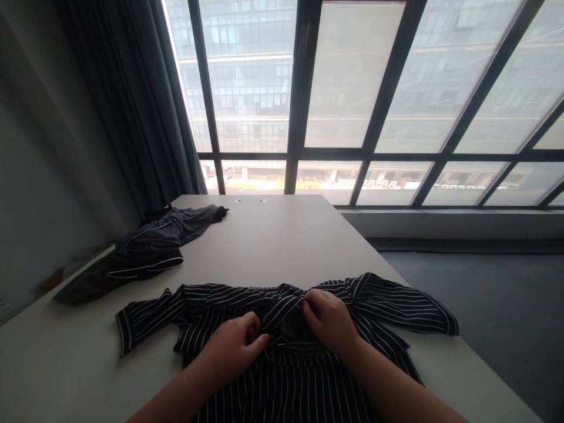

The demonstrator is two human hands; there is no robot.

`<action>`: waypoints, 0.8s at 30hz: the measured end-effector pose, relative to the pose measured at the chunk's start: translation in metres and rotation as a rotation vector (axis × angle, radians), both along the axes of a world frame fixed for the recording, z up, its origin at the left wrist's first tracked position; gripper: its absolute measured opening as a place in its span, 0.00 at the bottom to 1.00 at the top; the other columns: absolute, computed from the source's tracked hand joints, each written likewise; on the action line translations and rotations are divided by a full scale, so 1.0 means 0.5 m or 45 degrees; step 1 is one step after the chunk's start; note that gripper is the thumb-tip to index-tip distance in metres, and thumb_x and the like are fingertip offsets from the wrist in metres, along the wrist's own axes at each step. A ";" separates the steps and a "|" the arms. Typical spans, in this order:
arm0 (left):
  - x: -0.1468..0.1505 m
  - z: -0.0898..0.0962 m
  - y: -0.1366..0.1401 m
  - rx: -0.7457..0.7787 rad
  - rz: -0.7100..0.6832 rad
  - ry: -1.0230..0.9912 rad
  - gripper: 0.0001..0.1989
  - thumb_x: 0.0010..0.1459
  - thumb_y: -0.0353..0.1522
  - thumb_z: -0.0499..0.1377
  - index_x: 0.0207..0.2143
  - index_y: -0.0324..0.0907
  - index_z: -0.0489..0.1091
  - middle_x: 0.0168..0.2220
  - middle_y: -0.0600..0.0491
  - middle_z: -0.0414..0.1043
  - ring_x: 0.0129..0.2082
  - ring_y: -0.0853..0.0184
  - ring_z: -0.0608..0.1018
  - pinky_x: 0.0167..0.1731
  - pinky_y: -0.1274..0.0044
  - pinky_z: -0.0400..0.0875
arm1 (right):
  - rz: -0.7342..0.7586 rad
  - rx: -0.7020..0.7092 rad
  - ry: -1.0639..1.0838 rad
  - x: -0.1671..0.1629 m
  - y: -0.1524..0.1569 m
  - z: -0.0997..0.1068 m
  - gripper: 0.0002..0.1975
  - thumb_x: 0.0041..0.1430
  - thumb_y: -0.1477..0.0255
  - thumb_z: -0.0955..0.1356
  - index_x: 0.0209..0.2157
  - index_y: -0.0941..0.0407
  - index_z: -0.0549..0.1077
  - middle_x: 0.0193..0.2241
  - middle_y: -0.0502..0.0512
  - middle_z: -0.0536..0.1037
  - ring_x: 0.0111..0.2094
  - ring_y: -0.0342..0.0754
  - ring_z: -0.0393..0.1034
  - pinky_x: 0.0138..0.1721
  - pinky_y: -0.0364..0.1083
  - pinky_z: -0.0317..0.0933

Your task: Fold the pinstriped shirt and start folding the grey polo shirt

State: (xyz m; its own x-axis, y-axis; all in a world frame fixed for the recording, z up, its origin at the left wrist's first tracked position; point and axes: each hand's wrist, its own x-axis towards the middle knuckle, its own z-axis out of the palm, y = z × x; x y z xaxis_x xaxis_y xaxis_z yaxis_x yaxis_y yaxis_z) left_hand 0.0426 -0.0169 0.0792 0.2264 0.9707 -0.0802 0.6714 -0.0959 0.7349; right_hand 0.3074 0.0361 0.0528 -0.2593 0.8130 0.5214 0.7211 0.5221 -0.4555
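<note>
Head view: black pinstriped shirt (291, 373) lies spread on the near part of the worktop (273, 241), sleeves out to both sides. Step in hand looks like straightening the neckline; the next move likely calls for drawing the twisted strip of cloth (282, 313) flat between both hands. Right hand (328, 320) pinches the strip's upper end, fingers curled; left hand (235, 343) is half-closed at its lower end, thumb extended, firm grip or mere touch can't tell. Forearms angle inward from the near edge.
</note>
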 end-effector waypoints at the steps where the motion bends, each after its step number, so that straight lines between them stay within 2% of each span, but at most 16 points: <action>1: 0.001 -0.002 -0.004 -0.023 -0.022 0.027 0.07 0.57 0.39 0.64 0.31 0.45 0.72 0.29 0.53 0.76 0.30 0.61 0.75 0.31 0.74 0.58 | -0.021 -0.002 -0.009 0.000 0.001 -0.001 0.12 0.68 0.69 0.63 0.29 0.53 0.71 0.28 0.54 0.77 0.32 0.49 0.70 0.37 0.47 0.58; 5: 0.004 -0.017 -0.007 -0.032 -0.054 0.086 0.02 0.52 0.30 0.61 0.28 0.46 0.70 0.29 0.54 0.75 0.30 0.61 0.74 0.31 0.74 0.57 | -0.062 -0.015 -0.023 0.004 0.008 -0.002 0.13 0.68 0.67 0.63 0.28 0.53 0.70 0.27 0.53 0.75 0.31 0.49 0.69 0.36 0.47 0.57; 8: 0.000 -0.023 0.007 0.028 0.012 0.032 0.01 0.54 0.30 0.58 0.29 0.45 0.68 0.29 0.54 0.72 0.31 0.62 0.72 0.32 0.74 0.58 | -0.068 -0.015 -0.006 0.009 0.011 -0.002 0.13 0.69 0.67 0.62 0.29 0.53 0.70 0.27 0.53 0.75 0.31 0.50 0.70 0.36 0.47 0.57; 13: -0.012 -0.026 0.033 -0.073 0.114 -0.362 0.05 0.51 0.34 0.56 0.32 0.43 0.68 0.26 0.57 0.66 0.28 0.66 0.67 0.32 0.74 0.60 | -0.067 -0.037 0.031 0.015 0.015 -0.006 0.14 0.69 0.66 0.62 0.30 0.53 0.70 0.28 0.54 0.76 0.31 0.50 0.71 0.37 0.47 0.57; 20: -0.006 -0.034 0.034 -0.346 0.100 -1.029 0.11 0.46 0.34 0.62 0.30 0.43 0.63 0.26 0.61 0.64 0.26 0.72 0.65 0.30 0.79 0.62 | -0.026 -0.095 0.121 0.023 0.025 -0.008 0.12 0.69 0.65 0.63 0.32 0.53 0.73 0.29 0.53 0.78 0.33 0.51 0.73 0.38 0.47 0.60; 24: -0.002 -0.030 0.031 -0.397 0.125 -1.181 0.14 0.51 0.37 0.65 0.37 0.43 0.65 0.26 0.62 0.64 0.25 0.73 0.63 0.29 0.80 0.61 | 0.010 -0.103 0.138 0.024 0.025 -0.010 0.13 0.70 0.65 0.63 0.32 0.53 0.73 0.28 0.52 0.78 0.32 0.50 0.73 0.37 0.46 0.60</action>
State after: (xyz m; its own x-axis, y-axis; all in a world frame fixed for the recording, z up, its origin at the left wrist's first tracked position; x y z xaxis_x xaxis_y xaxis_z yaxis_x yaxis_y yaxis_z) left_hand 0.0417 -0.0015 0.0640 0.2488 0.9540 -0.1670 -0.1903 0.2173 0.9574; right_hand 0.3192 0.0488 0.0477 -0.2112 0.8516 0.4798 0.6616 0.4859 -0.5712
